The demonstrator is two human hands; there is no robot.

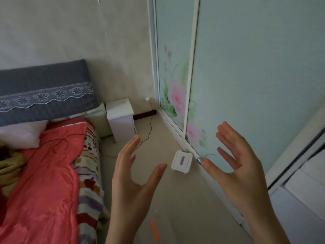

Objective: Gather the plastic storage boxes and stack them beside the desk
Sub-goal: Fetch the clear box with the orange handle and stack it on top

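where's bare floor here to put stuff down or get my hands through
Open floor runs between the bed and the sliding door. Tighter near the white box against the door track, and by the nightstand, where a black cable trails.

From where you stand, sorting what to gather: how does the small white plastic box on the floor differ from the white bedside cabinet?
The small white plastic box lies low and flat beside the sliding door's track; the white bedside cabinet stands tall against the wall by the bed. The box has a clip-on lid with a grey mark; the cabinet's top is plain. Both are white and sit on the floor.
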